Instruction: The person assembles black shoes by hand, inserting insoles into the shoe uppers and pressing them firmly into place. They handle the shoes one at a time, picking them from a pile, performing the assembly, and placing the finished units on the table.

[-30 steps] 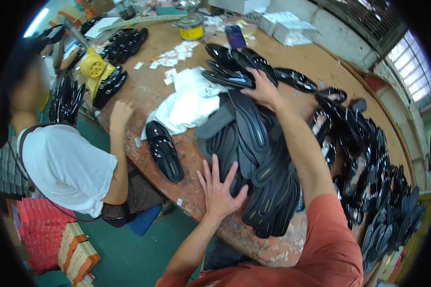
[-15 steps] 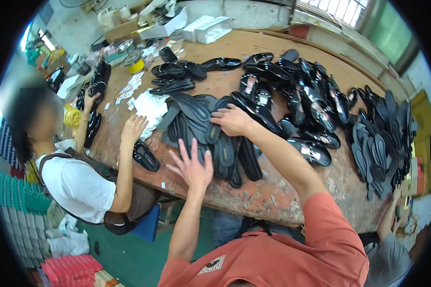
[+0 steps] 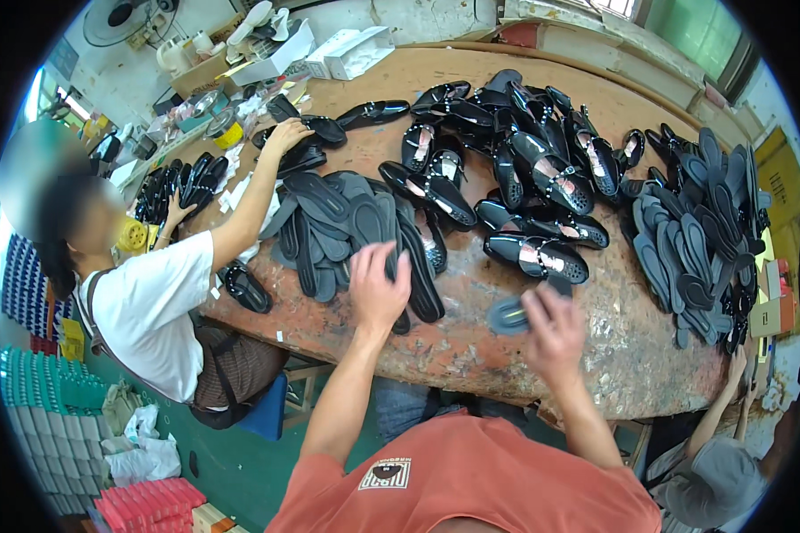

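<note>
A loose pile of dark grey and black insoles (image 3: 316, 240) lies on the table in front of me. At the pile's near edge is my left hand (image 3: 378, 293), its thumb and fingers apart with dark insoles behind them. To the right, my right hand (image 3: 556, 338) is closed on an insole (image 3: 508, 316), which is smeared by motion and held low over the table's near part. A dark piece shows above its fingers; whether it belongs to the same insole I cannot make out. Beyond my right hand sits a black glossy studded shoe (image 3: 538, 256).
Many black shoes (image 3: 551, 173) cover the table's middle and back. A second insole heap (image 3: 684, 249) is at right. At left, a co-worker (image 3: 151, 320) reaches to shoes beyond my pile; another person (image 3: 716, 480) is at lower right. The worn table (image 3: 471, 355) has a curved near edge.
My right hand has left the pile and moved right and nearer with an insole. My left hand has moved onto the pile's near edge. The co-worker's arm now stretches farther across the table.
</note>
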A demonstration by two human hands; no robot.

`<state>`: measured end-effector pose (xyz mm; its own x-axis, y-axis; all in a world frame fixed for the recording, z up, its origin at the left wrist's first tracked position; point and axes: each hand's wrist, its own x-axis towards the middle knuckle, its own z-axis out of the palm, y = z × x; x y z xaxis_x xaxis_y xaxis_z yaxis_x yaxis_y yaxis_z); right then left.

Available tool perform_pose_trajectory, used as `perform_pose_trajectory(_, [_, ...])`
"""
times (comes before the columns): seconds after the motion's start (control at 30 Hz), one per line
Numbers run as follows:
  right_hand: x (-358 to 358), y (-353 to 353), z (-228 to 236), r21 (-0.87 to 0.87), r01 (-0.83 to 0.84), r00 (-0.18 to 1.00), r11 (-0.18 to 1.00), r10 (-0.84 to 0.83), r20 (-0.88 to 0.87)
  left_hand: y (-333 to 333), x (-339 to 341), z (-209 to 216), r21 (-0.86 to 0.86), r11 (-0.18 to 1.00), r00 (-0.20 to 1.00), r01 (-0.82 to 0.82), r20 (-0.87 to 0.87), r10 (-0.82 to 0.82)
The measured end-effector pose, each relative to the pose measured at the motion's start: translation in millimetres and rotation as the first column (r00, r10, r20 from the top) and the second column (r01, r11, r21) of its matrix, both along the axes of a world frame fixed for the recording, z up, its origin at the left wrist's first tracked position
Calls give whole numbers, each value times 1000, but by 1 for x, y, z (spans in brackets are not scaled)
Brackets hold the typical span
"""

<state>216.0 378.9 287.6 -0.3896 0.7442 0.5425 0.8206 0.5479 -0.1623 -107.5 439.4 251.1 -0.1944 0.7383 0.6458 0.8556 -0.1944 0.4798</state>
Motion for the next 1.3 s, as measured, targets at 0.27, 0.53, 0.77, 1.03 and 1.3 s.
perform_pose_trajectory(0.27, [31,-7,-45,-474,-139,963,870,229,138,145,38,-7,-489,866,834,-103,432,343])
perform_pose_trajectory(0.53, [73,-15,-46,-583,94,995,807,-99,22,-39,4,32,-116,863,546,491,813,-201])
perform_pose_trajectory(0.77, [113,-25,-41,-683,-142,817,716,-304,-489,-90,44,-40,-474,626,783,619,427,-452])
perform_pose_trajectory(1.03, [51,10,1,-595,-336,894,731,445,42,-127,26,-31,-401,892,928,208,369,-50])
perform_pose_trajectory(1.3, [-28,25,-42,-613,-549,777,569,618,-122,-173,27,-54,-518,714,492,470,826,276])
